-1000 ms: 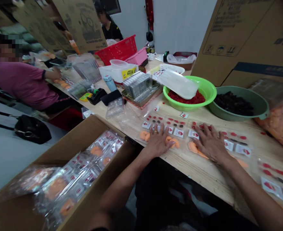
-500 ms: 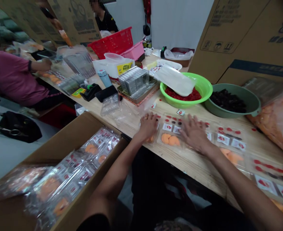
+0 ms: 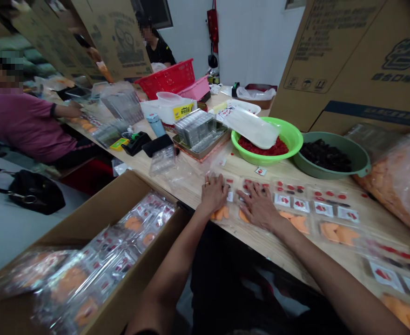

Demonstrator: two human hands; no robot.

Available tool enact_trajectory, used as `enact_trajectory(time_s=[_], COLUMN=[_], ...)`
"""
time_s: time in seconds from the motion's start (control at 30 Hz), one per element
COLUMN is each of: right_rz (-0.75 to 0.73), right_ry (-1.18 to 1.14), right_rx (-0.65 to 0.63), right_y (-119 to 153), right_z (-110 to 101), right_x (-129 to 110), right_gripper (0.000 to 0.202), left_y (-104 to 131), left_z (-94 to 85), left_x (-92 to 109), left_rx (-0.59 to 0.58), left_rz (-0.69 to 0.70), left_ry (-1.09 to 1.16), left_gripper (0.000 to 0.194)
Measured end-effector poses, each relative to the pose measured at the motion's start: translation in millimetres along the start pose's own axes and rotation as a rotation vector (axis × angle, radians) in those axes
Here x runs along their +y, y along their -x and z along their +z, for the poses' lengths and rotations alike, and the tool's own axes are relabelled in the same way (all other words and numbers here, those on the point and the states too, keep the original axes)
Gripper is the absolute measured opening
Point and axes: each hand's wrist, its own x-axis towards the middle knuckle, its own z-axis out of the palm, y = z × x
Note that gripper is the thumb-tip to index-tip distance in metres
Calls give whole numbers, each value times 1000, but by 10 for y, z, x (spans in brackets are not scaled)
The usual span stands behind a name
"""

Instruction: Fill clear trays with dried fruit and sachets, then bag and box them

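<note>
Two packs (image 3: 220, 214) by the worktop's (image 3: 239, 163) near edge lie under the left hand (image 3: 213, 194) and right hand (image 3: 258, 204), fingers loosely spread, closed on nothing; the right has moved nearer the left.

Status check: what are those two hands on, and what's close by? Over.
Left hand open on a filled clear tray; right hand likewise, next tray. Bright green bowl just beyond.
</note>
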Motion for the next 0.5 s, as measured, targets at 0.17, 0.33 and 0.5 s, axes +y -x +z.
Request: enact_trajectory(time_s=[0.17,0.33,0.5], right_rz=[-1,20,32], right_ry=[5,-2,-69], right_rx=[-4,-6,-37], right_y=[172,198,174], right_z=[-5,-42,-116], right_x=[39,37,24], right_gripper=[60,62,62], left_y=[76,64,-194], left_z=[43,-60,-258], left_x=[96,172,91], left_rx=[-9,214,395], left_rz=[21,85,-67], left_ry=[-10,-10,1], left_gripper=[64,36,29])
